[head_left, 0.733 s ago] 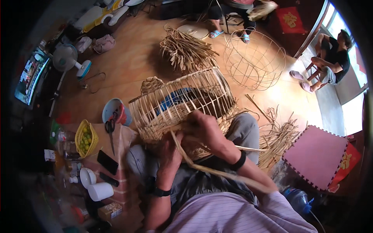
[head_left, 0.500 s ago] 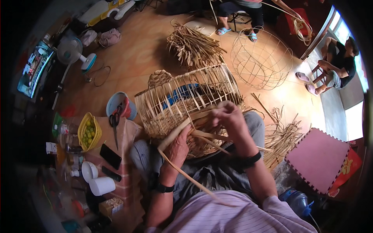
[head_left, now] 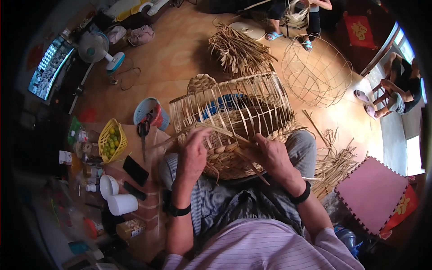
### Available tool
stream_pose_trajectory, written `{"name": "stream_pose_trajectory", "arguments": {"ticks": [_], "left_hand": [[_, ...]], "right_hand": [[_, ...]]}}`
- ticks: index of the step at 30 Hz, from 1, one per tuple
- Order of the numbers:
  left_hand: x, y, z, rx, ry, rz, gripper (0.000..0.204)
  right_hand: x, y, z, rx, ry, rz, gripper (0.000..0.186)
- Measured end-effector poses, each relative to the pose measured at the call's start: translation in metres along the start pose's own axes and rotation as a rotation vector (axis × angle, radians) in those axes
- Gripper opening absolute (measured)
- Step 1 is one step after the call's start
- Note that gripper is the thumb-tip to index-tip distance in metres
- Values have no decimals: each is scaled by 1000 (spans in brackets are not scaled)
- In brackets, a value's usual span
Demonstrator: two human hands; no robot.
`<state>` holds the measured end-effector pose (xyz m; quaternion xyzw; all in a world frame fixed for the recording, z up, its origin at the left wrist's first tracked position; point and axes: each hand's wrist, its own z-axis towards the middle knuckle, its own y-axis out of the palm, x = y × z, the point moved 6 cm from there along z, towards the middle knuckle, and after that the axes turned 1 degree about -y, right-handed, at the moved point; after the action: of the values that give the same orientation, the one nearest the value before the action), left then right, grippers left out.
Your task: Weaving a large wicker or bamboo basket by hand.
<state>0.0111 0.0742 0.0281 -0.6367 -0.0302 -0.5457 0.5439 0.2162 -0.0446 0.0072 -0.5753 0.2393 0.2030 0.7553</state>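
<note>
A partly woven basket (head_left: 229,112) of pale strips and braided fibre rests across my lap, with blue material inside. My left hand (head_left: 194,153) is at its near left edge, fingers bent around a long flat strip (head_left: 227,132) that crosses the rim. My right hand (head_left: 272,157) grips strips at the near right side, thumb and fingers together. Loose strip ends hang between my hands over the braided lower band.
Left: a low table with scissors (head_left: 143,130), yellow fruit basket (head_left: 108,141), phone (head_left: 135,170), cups (head_left: 121,204). Ahead: fibre bundle (head_left: 234,47), wire frame (head_left: 315,72), co-worker's legs (head_left: 274,24). Right: seated person (head_left: 400,83), loose straw (head_left: 333,166), pink mat (head_left: 371,193).
My left hand has risen to the rim. My right hand, which was raised over the basket, is lower at its right side. The trailing strip no longer crosses my forearm.
</note>
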Motion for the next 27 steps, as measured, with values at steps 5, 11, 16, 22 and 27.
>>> {"name": "stream_pose_trajectory", "arguments": {"ticks": [5,11,16,22,27], "left_hand": [[-46,-54,-57,608,-150,-135,49],[-96,-72,-116,843,-260,-218,36],[-91,-66,-127,901,-250,-191,40],[-51,-59,-107,830,-156,7,32],[5,4,-49,265,16,134,32]], "right_hand": [[76,-14,-25,66,620,1152,28],[46,-18,-15,-157,416,640,39],[21,5,-12,-452,466,382,39],[117,-47,-43,444,553,1581,30],[110,-40,-71,131,537,1357,26]]}}
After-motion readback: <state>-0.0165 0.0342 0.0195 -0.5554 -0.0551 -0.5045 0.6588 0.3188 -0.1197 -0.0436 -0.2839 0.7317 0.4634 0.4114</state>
